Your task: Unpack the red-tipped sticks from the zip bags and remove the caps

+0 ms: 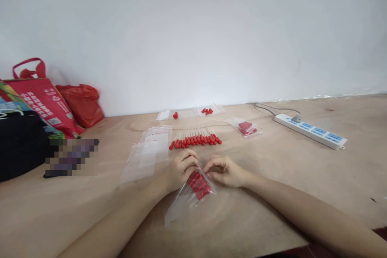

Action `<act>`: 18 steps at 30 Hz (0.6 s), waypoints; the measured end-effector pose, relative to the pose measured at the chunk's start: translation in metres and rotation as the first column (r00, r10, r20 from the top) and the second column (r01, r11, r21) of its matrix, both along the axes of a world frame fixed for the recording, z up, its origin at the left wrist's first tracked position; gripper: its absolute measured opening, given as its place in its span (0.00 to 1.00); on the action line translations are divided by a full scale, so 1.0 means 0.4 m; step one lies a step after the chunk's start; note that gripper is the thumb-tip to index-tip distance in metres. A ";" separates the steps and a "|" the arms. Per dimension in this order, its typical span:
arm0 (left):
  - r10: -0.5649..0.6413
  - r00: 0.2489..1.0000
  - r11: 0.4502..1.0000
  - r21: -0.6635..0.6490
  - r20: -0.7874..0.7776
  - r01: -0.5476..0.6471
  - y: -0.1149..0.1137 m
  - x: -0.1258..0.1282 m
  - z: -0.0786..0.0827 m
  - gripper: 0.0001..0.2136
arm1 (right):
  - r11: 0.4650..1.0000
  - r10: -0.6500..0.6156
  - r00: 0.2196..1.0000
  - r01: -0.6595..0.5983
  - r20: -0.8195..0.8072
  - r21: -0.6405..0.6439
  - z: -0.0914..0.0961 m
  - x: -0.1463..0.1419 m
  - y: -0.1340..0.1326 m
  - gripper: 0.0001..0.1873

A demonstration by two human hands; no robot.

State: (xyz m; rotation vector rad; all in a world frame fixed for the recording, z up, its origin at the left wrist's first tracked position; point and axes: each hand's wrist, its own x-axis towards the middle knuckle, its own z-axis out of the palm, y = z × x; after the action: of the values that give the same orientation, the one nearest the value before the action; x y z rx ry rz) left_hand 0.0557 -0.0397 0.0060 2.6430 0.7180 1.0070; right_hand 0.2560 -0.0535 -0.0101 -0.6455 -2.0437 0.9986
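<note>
Close in front of me, a clear plastic zip bag [179, 206] with several red pieces [200, 185] inside slants over the table. My left hand [183, 169] is closed on the bag's upper edge, its fingers curled over the plastic. At the bag's upper right, my right hand [225, 171] pinches the edge between thumb and fingers. Just beyond both hands lies a row of thin pale sticks with red bulb-shaped ends [196, 140], the red ends facing me. Flat clear bags [148, 149] overlap one another to the left of that row.
Right of the row lies a bag with red pieces [247, 127]. More clear bags and red pieces [207, 111] are near the wall. A white power strip [311, 131] with a grey cable is at right. Red bags [80, 102] and a black bag [21, 147] stand left.
</note>
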 end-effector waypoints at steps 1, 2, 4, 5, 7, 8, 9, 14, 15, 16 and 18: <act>-0.003 1.000 1.000 0.002 0.000 0.003 0.001 0.000 -0.001 0.06 | 0.991 -0.018 1.000 0.015 0.020 0.134 0.000 0.001 -0.001 0.05; -0.005 1.000 1.000 0.002 -0.003 0.005 0.001 -0.001 -0.002 0.06 | 0.965 -0.037 0.999 0.026 0.035 0.259 -0.001 0.002 0.000 0.05; -0.003 1.000 1.000 0.004 -0.010 0.003 0.001 -0.001 -0.001 0.06 | 0.890 -0.068 0.995 0.029 0.069 0.455 -0.004 0.004 0.002 0.08; -0.003 1.000 1.000 0.007 -0.019 0.004 0.001 -0.001 0.000 0.06 | 0.851 -0.081 0.992 0.020 0.092 0.525 -0.005 0.004 0.004 0.10; -0.014 0.998 0.999 0.032 -0.063 0.016 0.000 -0.001 0.005 0.06 | 0.781 -0.099 0.985 -0.011 0.141 0.625 -0.008 0.006 0.007 0.12; -0.025 0.995 0.998 0.058 -0.093 0.030 0.000 -0.001 0.008 0.05 | 0.752 -0.104 0.982 -0.026 0.157 0.658 -0.008 0.007 0.007 0.12; -0.038 0.992 0.995 0.089 -0.121 0.049 0.000 -0.001 0.011 0.05 | 0.728 -0.108 0.980 -0.036 0.167 0.685 -0.009 0.007 0.008 0.12; -0.076 0.975 0.965 0.230 -0.209 0.125 0.003 0.002 0.007 0.09 | 0.643 -0.170 0.950 -0.095 0.262 0.760 -0.014 0.009 0.012 0.13; -0.079 0.970 0.960 0.243 -0.229 0.136 0.004 0.003 0.003 0.11 | 0.621 -0.191 0.937 -0.115 0.293 0.775 -0.015 0.009 0.014 0.13; -0.085 0.966 0.957 0.251 -0.246 0.148 0.005 0.004 -0.002 0.12 | 0.597 -0.212 0.923 -0.139 0.322 0.790 -0.015 0.010 0.016 0.13; -0.118 0.957 0.952 0.243 -0.266 0.186 0.009 0.006 -0.011 0.14 | 0.549 -0.248 0.894 -0.189 0.374 0.814 -0.013 0.012 0.019 0.14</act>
State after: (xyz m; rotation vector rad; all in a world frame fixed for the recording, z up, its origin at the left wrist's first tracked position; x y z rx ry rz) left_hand 0.0580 -0.0361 0.0016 3.0424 0.4371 0.7858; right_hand 0.2609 -0.0458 -0.0155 -0.3748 -2.5612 -0.3035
